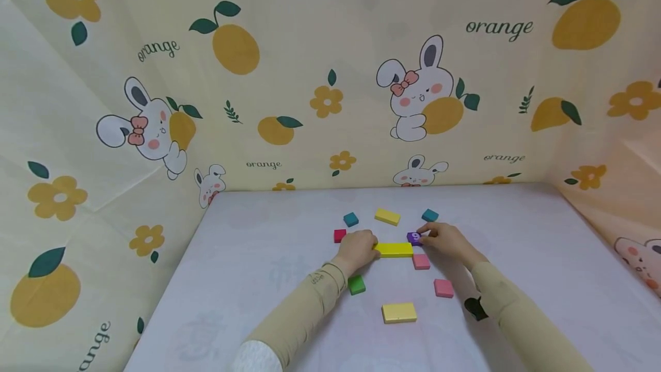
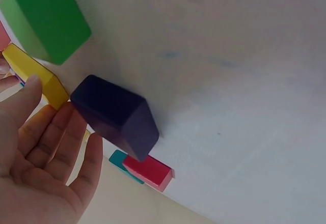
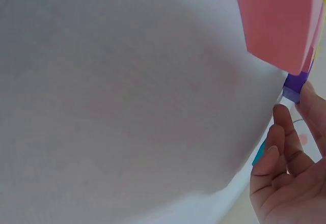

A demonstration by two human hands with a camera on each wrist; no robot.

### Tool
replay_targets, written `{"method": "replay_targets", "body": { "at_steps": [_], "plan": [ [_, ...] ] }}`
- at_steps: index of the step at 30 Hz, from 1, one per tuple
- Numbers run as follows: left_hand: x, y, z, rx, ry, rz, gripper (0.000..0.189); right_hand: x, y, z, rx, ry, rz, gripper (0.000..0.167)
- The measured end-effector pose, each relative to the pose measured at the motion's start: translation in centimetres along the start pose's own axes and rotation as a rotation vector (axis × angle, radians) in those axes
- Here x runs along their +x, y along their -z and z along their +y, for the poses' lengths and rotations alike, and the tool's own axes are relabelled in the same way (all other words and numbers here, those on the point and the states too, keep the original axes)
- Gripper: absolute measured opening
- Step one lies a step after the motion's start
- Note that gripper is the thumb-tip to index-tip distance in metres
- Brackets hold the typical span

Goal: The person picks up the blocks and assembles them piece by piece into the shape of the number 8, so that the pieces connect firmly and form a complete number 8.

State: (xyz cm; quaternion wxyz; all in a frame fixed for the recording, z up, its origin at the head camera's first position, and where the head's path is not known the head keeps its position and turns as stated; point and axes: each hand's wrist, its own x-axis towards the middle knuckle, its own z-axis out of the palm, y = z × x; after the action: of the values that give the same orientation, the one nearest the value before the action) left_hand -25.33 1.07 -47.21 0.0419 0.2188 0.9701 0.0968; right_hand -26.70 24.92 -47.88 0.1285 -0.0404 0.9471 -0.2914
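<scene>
A long yellow block lies flat on the table, and my left hand pinches its left end between thumb and fingers. In the left wrist view a dark purple block stands close beside the left fingertips; the hand hides it in the head view. At the yellow block's far right corner sits a small purple block marked with a 9. My right hand pinches that purple block at its right side. A pink block lies just in front of the yellow block's right end.
Around the hands lie a red block, a green block, a second pink block, a pale yellow block, a farther yellow block and two teal blocks, one left, one right. Patterned cloth walls the table's back and sides.
</scene>
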Motion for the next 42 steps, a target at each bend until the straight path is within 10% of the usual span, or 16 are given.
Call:
{"method": "replay_targets", "body": {
  "at_steps": [42],
  "plan": [
    [-0.1,-0.5,-0.4,0.041,-0.041,-0.023,0.034,-0.5,-0.3,-0.6,-0.008,-0.012,0.020,0.033]
  ]
}}
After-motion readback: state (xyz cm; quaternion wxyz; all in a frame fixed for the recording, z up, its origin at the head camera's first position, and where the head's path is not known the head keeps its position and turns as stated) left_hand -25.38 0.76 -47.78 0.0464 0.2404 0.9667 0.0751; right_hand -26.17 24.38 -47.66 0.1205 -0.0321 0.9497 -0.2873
